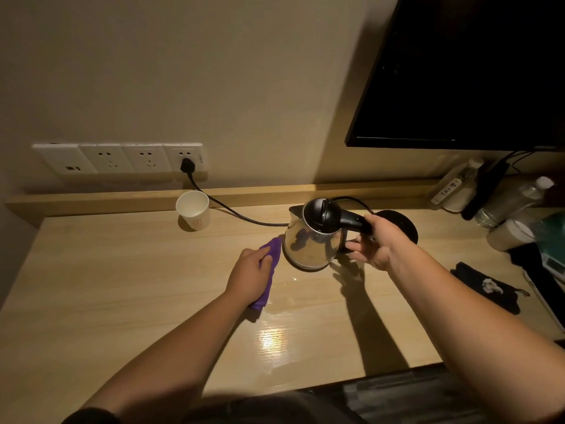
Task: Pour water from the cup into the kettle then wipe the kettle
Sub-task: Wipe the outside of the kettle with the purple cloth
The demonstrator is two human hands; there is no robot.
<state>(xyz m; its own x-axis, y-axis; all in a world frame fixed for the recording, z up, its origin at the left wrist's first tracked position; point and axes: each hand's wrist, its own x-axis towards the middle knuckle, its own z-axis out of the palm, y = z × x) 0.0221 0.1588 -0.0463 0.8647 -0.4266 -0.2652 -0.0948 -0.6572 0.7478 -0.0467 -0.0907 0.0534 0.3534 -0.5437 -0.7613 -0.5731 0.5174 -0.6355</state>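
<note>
A shiny steel kettle (310,244) with a black lid and handle stands tilted a little on the wooden desk (122,286), off its round black base (400,223). My right hand (374,243) grips the kettle's black handle from the right. My left hand (250,272) holds a purple cloth (270,264) just left of the kettle's body, the cloth's upper end close to the steel wall. A white paper cup (194,209) stands upright at the back left by the ledge.
A black cord (238,214) runs from the wall socket strip (122,159) across the desk to the base. Bottles and a jar (501,209) crowd the back right, a dark pouch (486,287) lies at right. A black screen (474,71) hangs above. Wet sheen shows on the desk front.
</note>
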